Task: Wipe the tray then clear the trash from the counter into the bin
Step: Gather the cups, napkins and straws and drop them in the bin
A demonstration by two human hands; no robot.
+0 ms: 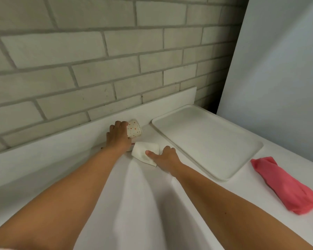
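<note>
**Trash in both hands, bin nowhere in view**

Trash is two pieces here, lying close together on the white counter (pixel 134 204) at about 12 o'clock from the person, right against the low backsplash (pixel 61 141). The dotted paper cup (pixel 134 130) lies on its side, its long axis running roughly along the wall, from 9 toward 3 o'clock. The left hand (pixel 118 137) comes over it from the 9 o'clock end, with the fingers curled round the cup's body in a grip. Just beside it, at about 5 o'clock from the cup, lies the crumpled white napkin (pixel 143 152). The right hand (pixel 165 157) holds it from the 3 o'clock side; the thumb presses on top and the fingers curl at its far edge, which looks like a pinch.

So each piece has the nearer hand on it, and neither arm needs to cross the other.

The tray (pixel 204 139) sits bare at 2 o'clock from the right hand, near but apart from it. A pink cloth (pixel 285 184) lies beyond the tray's near corner, at about 4 o'clock and well clear of both hands. Judging by that, the wiping looks finished and clearing is the step in hand.

No bin shows anywhere, so which way the lift should carry the trash cannot be told. The light cup could crush under a hard squeeze.
</note>
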